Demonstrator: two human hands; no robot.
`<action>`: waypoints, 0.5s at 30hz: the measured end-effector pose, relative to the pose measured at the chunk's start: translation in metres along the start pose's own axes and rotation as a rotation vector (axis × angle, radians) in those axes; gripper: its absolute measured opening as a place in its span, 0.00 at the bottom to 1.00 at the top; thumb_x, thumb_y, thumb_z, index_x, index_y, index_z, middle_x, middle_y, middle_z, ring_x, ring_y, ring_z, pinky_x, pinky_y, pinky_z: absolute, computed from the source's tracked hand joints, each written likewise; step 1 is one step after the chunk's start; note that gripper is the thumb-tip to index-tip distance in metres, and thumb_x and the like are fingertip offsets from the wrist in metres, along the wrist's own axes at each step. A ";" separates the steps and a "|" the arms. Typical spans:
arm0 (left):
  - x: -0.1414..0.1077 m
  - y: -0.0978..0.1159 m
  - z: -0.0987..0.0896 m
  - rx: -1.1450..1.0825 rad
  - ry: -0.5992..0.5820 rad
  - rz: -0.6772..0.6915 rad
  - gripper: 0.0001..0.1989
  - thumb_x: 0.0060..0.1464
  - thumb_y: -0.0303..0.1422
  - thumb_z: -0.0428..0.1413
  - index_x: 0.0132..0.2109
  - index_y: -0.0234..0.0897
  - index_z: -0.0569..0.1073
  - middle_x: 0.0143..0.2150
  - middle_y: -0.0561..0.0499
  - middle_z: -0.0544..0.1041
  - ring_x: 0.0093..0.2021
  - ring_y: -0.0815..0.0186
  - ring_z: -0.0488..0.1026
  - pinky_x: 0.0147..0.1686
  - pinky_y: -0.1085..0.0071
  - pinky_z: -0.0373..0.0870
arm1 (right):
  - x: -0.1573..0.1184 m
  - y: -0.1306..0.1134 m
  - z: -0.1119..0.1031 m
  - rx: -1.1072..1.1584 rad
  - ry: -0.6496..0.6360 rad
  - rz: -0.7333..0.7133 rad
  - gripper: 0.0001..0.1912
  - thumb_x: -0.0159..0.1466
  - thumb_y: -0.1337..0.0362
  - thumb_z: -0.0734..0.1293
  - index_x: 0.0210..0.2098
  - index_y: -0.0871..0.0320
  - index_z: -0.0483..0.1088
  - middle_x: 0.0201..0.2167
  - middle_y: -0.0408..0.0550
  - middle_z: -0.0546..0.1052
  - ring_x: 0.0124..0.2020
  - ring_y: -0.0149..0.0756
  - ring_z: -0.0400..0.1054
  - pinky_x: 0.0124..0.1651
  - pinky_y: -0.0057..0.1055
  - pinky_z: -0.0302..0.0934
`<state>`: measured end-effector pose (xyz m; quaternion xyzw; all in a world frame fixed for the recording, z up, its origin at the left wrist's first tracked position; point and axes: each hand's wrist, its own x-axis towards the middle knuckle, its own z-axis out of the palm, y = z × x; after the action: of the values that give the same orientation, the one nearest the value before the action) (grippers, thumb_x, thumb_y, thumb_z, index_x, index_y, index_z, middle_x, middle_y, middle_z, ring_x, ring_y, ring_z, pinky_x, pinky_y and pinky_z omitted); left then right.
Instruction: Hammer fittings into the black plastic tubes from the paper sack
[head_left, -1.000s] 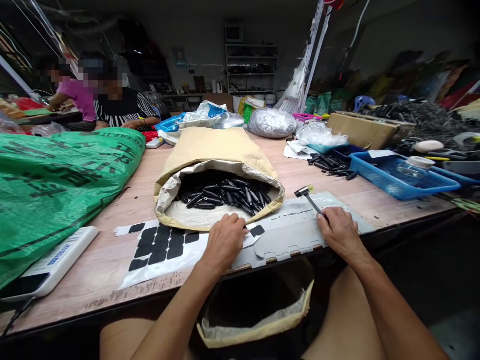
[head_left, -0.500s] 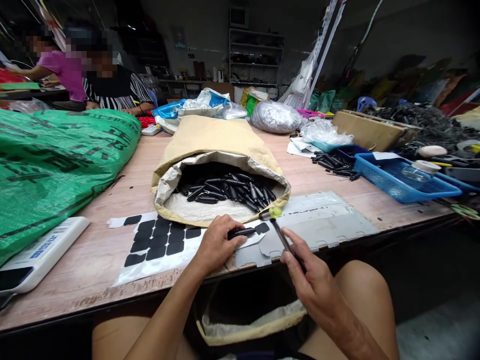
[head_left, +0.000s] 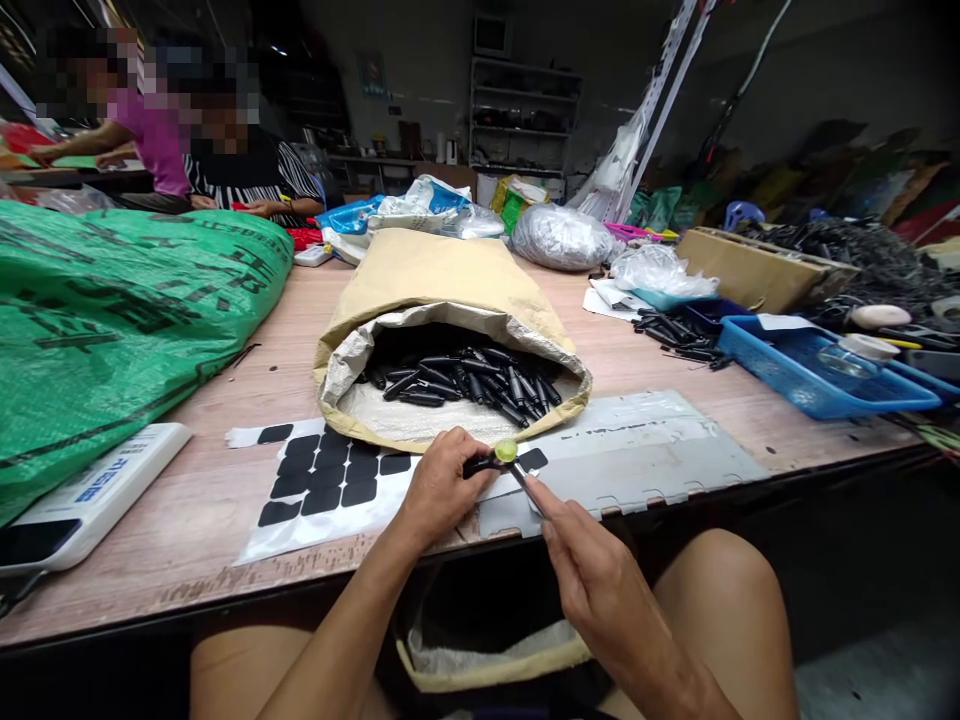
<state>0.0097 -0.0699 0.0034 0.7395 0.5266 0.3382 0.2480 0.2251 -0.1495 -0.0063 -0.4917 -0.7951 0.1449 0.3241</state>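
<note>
Between thumb and fingers, my left hand pinches a black pen-like piece close to the table edge. My right hand is wrapped round the handle of a small hammer. The hammer's yellow-green head is over the far end of the black piece; whether they touch I cannot tell. Just behind, an open tan sack lies on its side with many similar black pieces in its mouth. A white sheet with black square stickers lies left of my left hand.
Grey board lies flat at right, with a blue tray beyond. A green sack and a white device are at left. Below the edge is another open sack. Two people sit at back left.
My right hand has moved left, bringing the hammer head over the black piece in my left hand. The whole view has shifted slightly.
</note>
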 end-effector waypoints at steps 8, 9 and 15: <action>0.001 -0.002 0.001 0.006 0.009 -0.014 0.05 0.54 0.29 0.62 0.40 0.40 0.78 0.39 0.50 0.75 0.45 0.58 0.70 0.48 0.63 0.66 | 0.003 0.010 -0.004 0.000 0.043 0.010 0.30 0.72 0.68 0.55 0.72 0.48 0.57 0.53 0.51 0.78 0.53 0.41 0.76 0.58 0.38 0.71; 0.000 -0.002 0.001 0.010 0.007 -0.019 0.05 0.55 0.30 0.62 0.40 0.40 0.78 0.39 0.50 0.75 0.44 0.59 0.70 0.48 0.63 0.66 | 0.005 0.012 -0.005 -0.006 0.047 0.007 0.29 0.72 0.68 0.56 0.71 0.48 0.57 0.55 0.51 0.78 0.54 0.40 0.75 0.59 0.37 0.70; 0.001 -0.002 -0.002 0.010 -0.023 -0.011 0.07 0.61 0.36 0.58 0.43 0.41 0.80 0.40 0.49 0.75 0.45 0.58 0.70 0.48 0.63 0.66 | 0.021 0.036 -0.042 -0.216 0.221 0.102 0.21 0.72 0.61 0.59 0.63 0.52 0.68 0.56 0.49 0.78 0.55 0.41 0.73 0.57 0.37 0.68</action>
<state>0.0076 -0.0688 0.0034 0.7417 0.5295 0.3257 0.2519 0.2709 -0.1174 0.0132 -0.5764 -0.7395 0.0196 0.3471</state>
